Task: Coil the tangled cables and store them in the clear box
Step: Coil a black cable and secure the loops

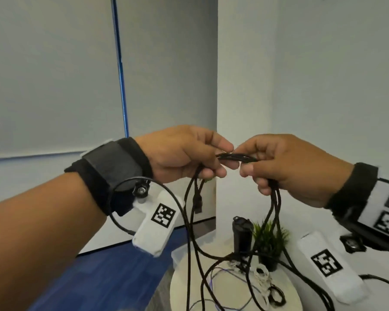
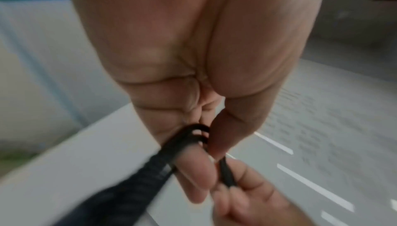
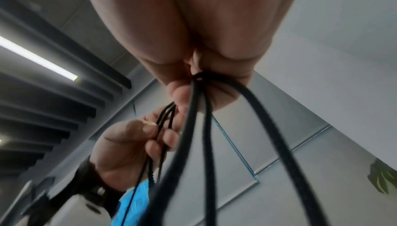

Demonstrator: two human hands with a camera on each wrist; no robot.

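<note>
Fingers of left hand (image 1: 184,153) and right hand (image 1: 285,162) clamped on thin black braided cable (image 1: 236,157), held above round white bench (image 1: 290,295). Advice: keep loops equal, slide slowly, free knots first.

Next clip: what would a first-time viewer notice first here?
Two raised hands meeting mid-frame, the left hand and right hand both pinching a black cable bunched between them. Its loops hang down to a round white table, where a small green plant stands.
</note>
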